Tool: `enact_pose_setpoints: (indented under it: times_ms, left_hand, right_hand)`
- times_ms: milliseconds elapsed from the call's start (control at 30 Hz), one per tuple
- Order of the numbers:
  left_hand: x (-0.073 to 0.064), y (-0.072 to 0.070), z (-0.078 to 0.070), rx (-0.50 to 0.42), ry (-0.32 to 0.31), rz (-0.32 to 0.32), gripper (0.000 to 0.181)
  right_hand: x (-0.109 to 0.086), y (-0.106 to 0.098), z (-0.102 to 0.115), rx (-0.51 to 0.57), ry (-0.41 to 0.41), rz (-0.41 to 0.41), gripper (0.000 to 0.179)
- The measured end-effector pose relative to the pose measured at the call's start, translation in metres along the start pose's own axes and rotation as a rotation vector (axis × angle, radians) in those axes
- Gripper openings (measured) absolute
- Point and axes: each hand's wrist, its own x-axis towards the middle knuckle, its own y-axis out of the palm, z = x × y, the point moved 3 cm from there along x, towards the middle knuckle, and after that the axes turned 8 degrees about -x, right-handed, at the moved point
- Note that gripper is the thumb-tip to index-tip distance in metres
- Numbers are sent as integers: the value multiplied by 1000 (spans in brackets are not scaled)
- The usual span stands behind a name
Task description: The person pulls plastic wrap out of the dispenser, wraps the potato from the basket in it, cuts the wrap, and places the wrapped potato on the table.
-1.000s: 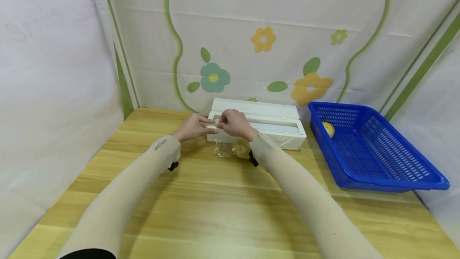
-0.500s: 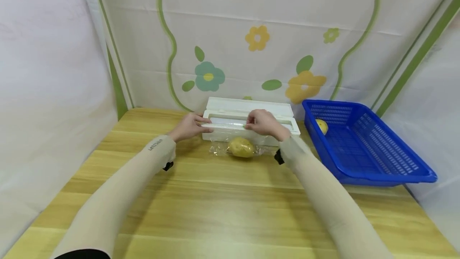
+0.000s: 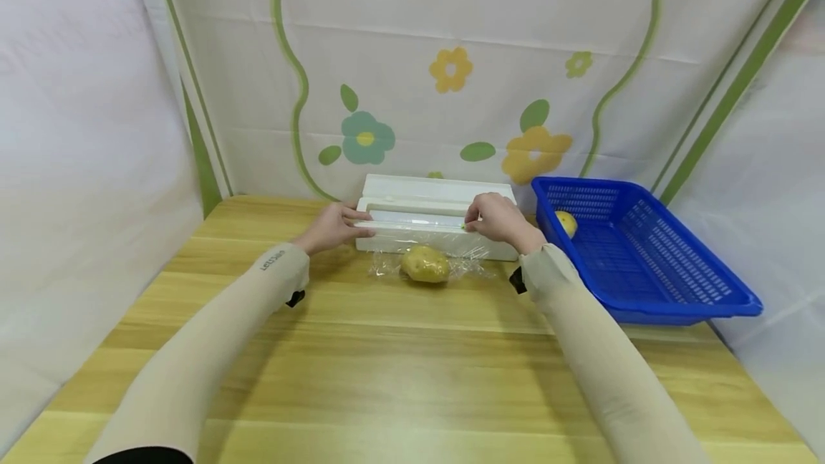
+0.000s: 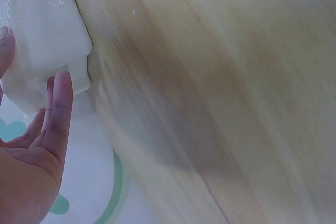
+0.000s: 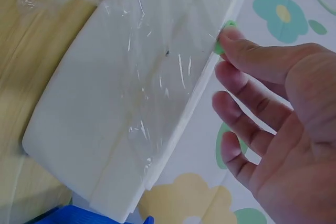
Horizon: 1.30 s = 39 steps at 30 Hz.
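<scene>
A white cling film dispenser box point(image 3: 412, 242) with its lid raised lies at the back of the table. My left hand point(image 3: 330, 228) steadies its left end, thumb at the front and fingers round the end, as the left wrist view shows. Thumb and forefinger of my right hand point(image 3: 499, 220) pinch a small green slide cutter point(image 5: 219, 47) on the front edge, towards the right end. Clear cling film point(image 5: 142, 77) hangs over the box front. Before the box lies a potato point(image 3: 425, 264) wrapped in film, its loose ends spread to both sides.
To the right stands a blue plastic basket point(image 3: 657, 303) with a yellow round item point(image 3: 567, 223) inside at its left wall. A printed cloth backdrop point(image 3: 412, 92) rises right behind the box. The wooden table point(image 3: 387, 378) extends towards me.
My right hand has slid the green cutter rightwards along the box edge from near the left end. The potato, partly covered by the right arm before, now shows fully. My left hand stays at the box end.
</scene>
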Motion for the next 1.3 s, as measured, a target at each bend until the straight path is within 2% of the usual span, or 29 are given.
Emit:
enact_pose_setpoints:
  times_ms: [200, 467, 567, 733, 900, 1000, 1300]
  left_hand:
    - [0, 1, 2, -24, -21, 1, 39]
    - [3, -2, 1, -10, -8, 10, 42]
    - [4, -3, -2, 13, 1, 20, 43]
    - [6, -3, -4, 33, 19, 38, 45]
    - [0, -8, 0, 31, 5, 21, 44]
    - [0, -6, 1, 27, 2, 34, 44]
    - [1, 0, 0, 0, -12, 45, 40]
  right_hand:
    - [-1, -2, -1, -62, -42, 44, 7]
    - [-15, -10, -24, -147, -39, 125, 21]
    - [-20, -16, -29, -184, -66, 127, 20]
    - [-36, -28, -44, -287, -10, 130, 27]
    - [-44, -30, -46, -297, -39, 120, 36]
    - [-45, -30, -46, -297, -37, 107, 40]
    - [-47, -31, -49, -316, 7, 145, 25]
